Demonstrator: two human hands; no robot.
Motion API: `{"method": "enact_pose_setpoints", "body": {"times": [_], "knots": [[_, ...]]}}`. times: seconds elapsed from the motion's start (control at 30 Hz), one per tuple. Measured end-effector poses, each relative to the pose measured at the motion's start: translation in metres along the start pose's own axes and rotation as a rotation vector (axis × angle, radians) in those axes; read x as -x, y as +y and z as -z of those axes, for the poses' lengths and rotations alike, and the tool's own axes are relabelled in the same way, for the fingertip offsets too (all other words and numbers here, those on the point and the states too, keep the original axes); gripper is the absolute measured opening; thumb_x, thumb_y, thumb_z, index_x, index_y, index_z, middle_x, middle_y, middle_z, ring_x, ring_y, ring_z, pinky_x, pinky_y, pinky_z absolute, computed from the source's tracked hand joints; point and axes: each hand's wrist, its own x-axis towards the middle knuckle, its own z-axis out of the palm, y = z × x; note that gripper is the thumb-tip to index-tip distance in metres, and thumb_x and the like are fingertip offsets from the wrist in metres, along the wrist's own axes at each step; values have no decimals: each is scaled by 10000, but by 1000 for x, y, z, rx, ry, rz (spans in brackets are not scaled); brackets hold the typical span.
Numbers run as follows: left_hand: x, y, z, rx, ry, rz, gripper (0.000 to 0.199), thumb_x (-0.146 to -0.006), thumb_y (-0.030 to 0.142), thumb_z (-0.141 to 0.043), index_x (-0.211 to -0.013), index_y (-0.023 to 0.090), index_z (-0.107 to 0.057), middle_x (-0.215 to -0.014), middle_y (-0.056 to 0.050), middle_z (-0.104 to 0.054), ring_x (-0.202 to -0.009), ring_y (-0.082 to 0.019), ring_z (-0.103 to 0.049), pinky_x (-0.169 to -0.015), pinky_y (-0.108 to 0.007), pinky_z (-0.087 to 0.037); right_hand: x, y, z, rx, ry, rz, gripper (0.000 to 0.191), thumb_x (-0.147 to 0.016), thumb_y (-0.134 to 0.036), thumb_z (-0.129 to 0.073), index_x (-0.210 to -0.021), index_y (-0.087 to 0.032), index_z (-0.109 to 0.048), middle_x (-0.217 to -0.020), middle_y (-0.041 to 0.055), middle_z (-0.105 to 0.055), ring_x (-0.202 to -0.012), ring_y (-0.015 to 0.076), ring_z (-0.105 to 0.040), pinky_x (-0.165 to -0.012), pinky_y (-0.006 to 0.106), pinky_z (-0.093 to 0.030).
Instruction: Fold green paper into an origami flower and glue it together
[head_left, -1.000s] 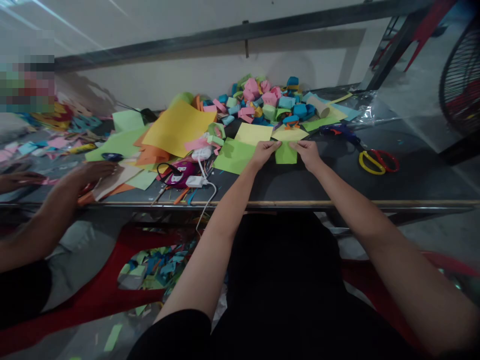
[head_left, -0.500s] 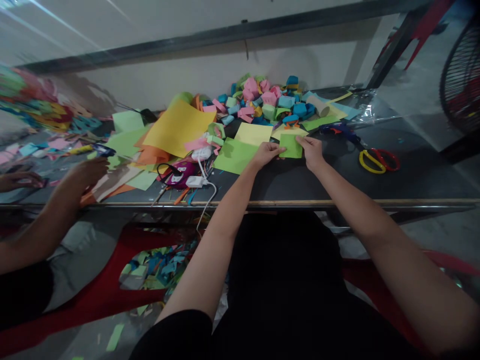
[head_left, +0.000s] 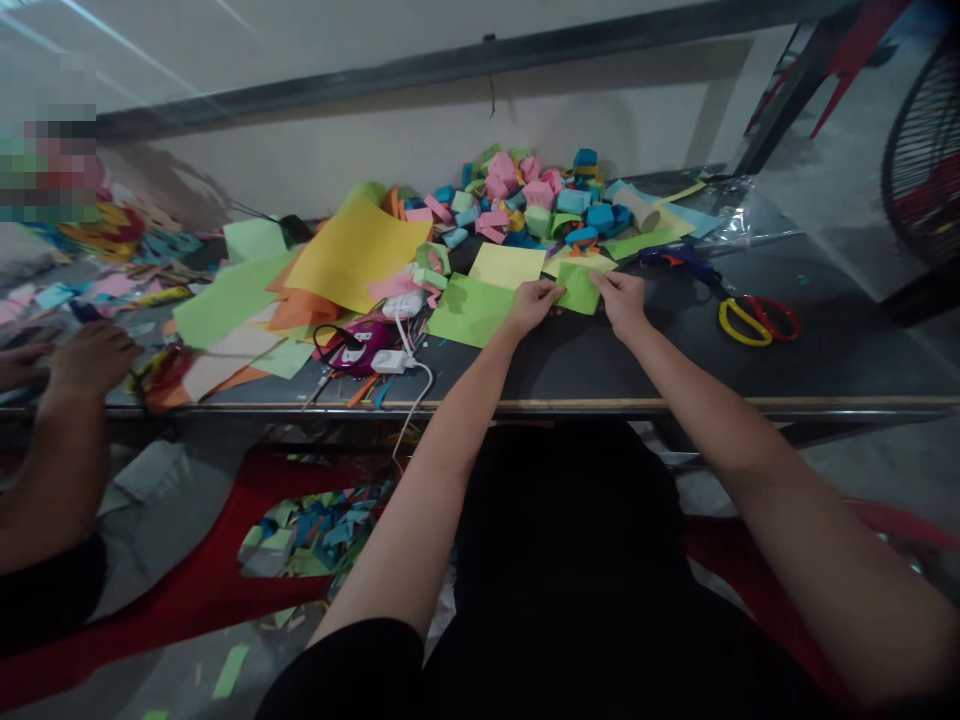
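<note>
Left grip point(head_left: 535, 304) and right grip point(head_left: 624, 300) each pinch the green square point(head_left: 578, 290) between thumb and fingers, the left at its left edge, the right at its upper right corner. It sits just right of the frame's centre, above the counter point(head_left: 855, 335), slightly bowed. It looks like thin paper: very light, limp, quick to crease or tear, probably not slippery. Edges and corners seem the best places to hold, with light pressure.

Dark and smooth-looking, the counter spans the frame. Near the square lie a lime sheet point(head_left: 466, 315) and a yellow sheet point(head_left: 507, 267); a heap of paper shapes point(head_left: 536, 205) fills the upper middle, scissors point(head_left: 739, 328) lie at right, and a purple socket block point(head_left: 367, 345) at centre left. A co-worker's hand point(head_left: 91, 352) is at far left, a pale wall point(head_left: 360, 145) behind, a fan point(head_left: 926, 160) at upper right.
</note>
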Motion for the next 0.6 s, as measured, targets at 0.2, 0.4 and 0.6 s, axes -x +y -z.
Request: {"method": "enact_pose_setpoints", "body": {"times": [0.2, 0.4, 0.6], "knots": [[-3, -4, 1, 13, 81, 15, 345, -909, 261, -775, -637, 170, -584, -517, 55, -545, -462, -67, -577, -514, -202, -408, 5, -12, 1, 14, -10, -58, 596, -767, -720, -772, -536, -211, -564, -489, -13, -497, -476, 126, -500, -461, 270, -393], [-5, -10, 4, -34, 145, -4, 466, -887, 488, -775, -602, 182, -570, -445, 59, -493, -425, -80, -533, -470, -201, -357, 6, -22, -4, -9, -233, -209, 512, -700, -633, -876, -616, -153, -720, -605, 88, -715, -460, 132, -628, -416, 226, -420], [-1, -6, 5, 21, 136, 24, 596, -860, 655, -738, -550, 190, -528, -437, 34, -544, -369, -56, -474, -449, -196, -364, 7, -31, -1, -85, -267, -250, 510, -678, -598, -918, -616, -135, -715, -695, 132, -764, -423, 114, -608, -363, 218, -386]]}}
